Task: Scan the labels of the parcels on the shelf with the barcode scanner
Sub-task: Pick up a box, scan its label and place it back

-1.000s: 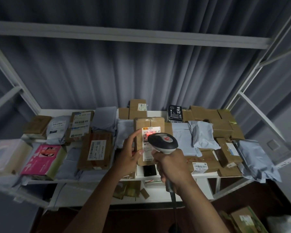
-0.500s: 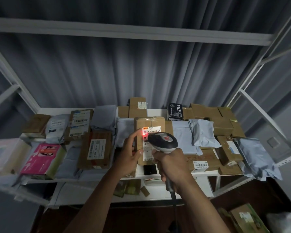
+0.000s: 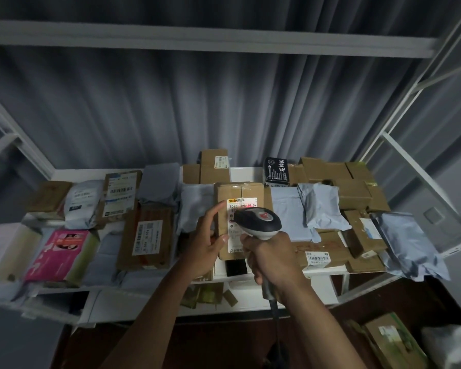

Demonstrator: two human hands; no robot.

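Observation:
A tall brown cardboard parcel (image 3: 238, 194) stands tilted up at the middle of the white shelf (image 3: 246, 173), its white label (image 3: 241, 205) facing me with a faint red glow on it. My left hand (image 3: 206, 241) holds the parcel's left edge, thumb on the front and forefinger raised along the side. My right hand (image 3: 270, 258) grips the handle of the grey barcode scanner (image 3: 258, 222), whose head points at the label from just in front and hides the label's middle. Its cable hangs down below my wrist.
Many parcels crowd the shelf: brown boxes (image 3: 338, 179) and grey mailer bags (image 3: 321, 209) on the right, a labelled flat box (image 3: 147, 235), a pink packet (image 3: 60, 253) and a white bag (image 3: 83, 202) on the left. Another box (image 3: 390, 339) lies on the floor at lower right.
The red scan light on the label has faded from a bright spot to a faint glow. Both hands, the parcel and the scanner stay nearly where they were.

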